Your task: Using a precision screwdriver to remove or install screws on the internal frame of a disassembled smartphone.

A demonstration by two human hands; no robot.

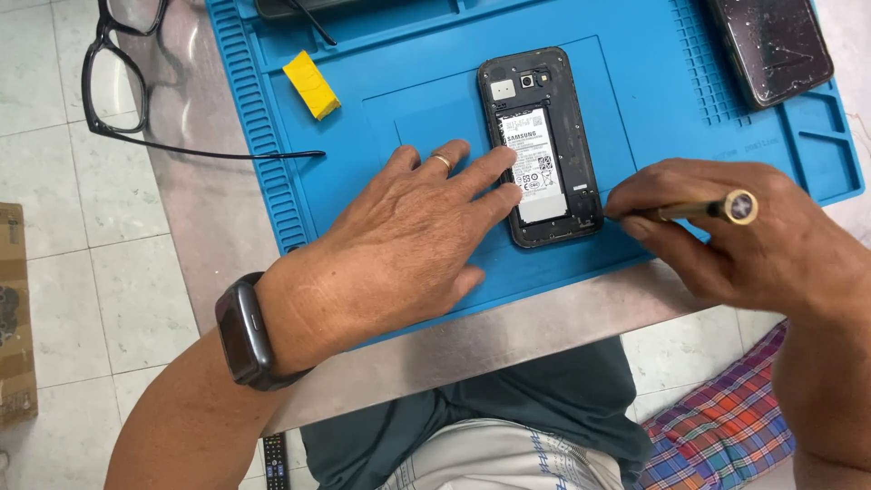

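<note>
A black phone (543, 145) with its back cover off lies on a blue work mat (408, 118), showing a white-labelled battery. My left hand (399, 245) rests flat on the mat, its fingertips pressing the phone's left edge; it wears a ring, with a dark watch on the wrist. My right hand (744, 240) grips a brass-coloured screwdriver (699, 210), whose tip touches the phone's lower right corner.
A yellow block (311, 84) lies on the mat's upper left. Black eyeglasses (122, 73) sit on the metal table (508, 331) to the left. Another dark phone (771, 45) lies at the mat's upper right. A cardboard box (14, 318) stands on the tiled floor.
</note>
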